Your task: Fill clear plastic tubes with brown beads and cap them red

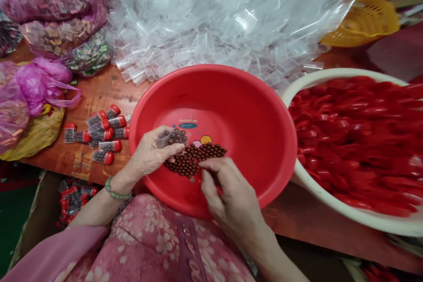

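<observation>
My left hand (150, 152) is closed around a small clear plastic tube (162, 138), tilted over the red basin (264, 110). Some dark brown balls (177, 136) show at the tube's mouth. Below it, a cluster of shiny brown balls (190, 161) lies inside the near part of the basin. At the right edge of this cluster is my right hand (231, 189), with fingers curled and the index fingertip close to the thumb tip. Whatever it may hold between those tips is hidden.
Clear empty tubes (211, 35) are heaped behind the basin. A cream tub (330, 198) of red caps (360, 141) stands right, a yellow basket (370, 22) behind it. Filled, red-capped tubes (107, 134) lie left near pink bags (42, 77). More capped tubes (74, 198) sit below the table edge.
</observation>
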Available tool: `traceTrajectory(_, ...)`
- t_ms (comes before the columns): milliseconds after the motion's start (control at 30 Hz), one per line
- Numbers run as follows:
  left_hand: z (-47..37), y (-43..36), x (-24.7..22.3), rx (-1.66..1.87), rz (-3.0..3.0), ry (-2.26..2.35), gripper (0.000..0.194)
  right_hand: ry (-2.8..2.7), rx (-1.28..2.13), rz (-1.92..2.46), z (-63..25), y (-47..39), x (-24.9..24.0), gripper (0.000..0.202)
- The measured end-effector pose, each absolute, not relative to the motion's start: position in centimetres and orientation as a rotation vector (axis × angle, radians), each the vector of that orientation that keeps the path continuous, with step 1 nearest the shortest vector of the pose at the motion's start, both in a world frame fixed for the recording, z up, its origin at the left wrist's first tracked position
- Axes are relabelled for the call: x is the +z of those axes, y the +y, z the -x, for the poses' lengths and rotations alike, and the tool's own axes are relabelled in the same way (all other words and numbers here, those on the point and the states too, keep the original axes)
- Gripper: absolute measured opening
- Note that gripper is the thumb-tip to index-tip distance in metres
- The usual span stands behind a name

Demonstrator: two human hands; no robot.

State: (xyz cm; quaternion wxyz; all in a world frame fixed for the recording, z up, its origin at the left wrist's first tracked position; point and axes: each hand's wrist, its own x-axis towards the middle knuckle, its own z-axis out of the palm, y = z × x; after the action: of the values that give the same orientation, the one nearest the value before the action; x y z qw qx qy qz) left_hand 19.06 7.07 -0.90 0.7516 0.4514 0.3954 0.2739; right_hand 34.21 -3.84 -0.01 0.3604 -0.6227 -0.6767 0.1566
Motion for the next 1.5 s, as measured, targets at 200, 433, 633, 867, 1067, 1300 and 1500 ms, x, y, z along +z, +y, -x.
traceTrajectory(200,-18.7,7.5,-1.6,0.561,-1.051,0.86,0.033,-1.81,1.103,1.484,-34.0,-7.8,0.9,0.016)
traceTrajectory(433,-18.9,7.9,-1.3,0.569,-1.066,0.839,0.03,-1.557,1.726,1.443,-34.1,-9.7,1.4,0.019)
traceTrajectory(633,-19.3,7.5,-0.6,0.591,-1.06,0.802,0.024,-1.306,1.182,1.552,-35.6,-4.9,1.5,0.021)
traceTrajectory(867,-19.3,7.4,-1.4,0.659,-1.107,0.776,0.025,-1.798,0.541,1.515,-35.8,2.0,2.1,0.021)
traceTrajectory(1067,-19.2,7.2,-1.5,0.628,-1.223,0.877,0.019,-1.258,0.985,1.572,-36.7,1.3,0.7,0.03)
traceTrajectory(1300,-19.3,7.2,-1.0,0.598,-1.301,0.888,0.021,-0.709,1.177,1.302,-37.2,2.8,0.4,0.032)
traceTrajectory(1500,-19.2,7.4,-0.7,0.57,-1.099,0.734,0.02,-0.514,1.15,1.23,-35.8,5.0,0.3,0.022)
